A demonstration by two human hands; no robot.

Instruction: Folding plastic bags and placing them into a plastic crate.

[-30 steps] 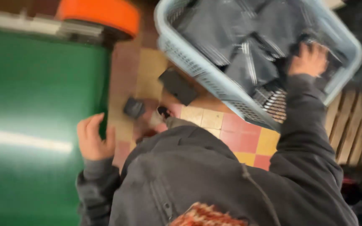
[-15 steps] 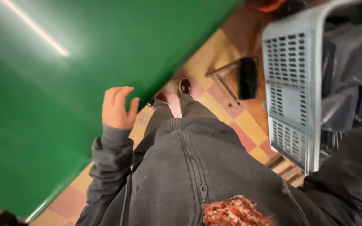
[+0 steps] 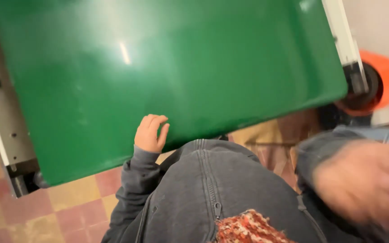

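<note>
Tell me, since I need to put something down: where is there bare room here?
The green tabletop is bare across its width, beyond the left hand resting at its near edge. The checkered floor lower left is open. The right side is crowded by the blurred right hand.

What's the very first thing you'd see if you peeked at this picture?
The big shiny green flat surface fills most of the view, with a streak of light glinting on it. The left hand rests on its near edge, above a dark grey zipped jacket. At the right, a blurred right hand sweeps close to the camera, and a bright orange round object peeks out behind the green surface's corner.
</note>
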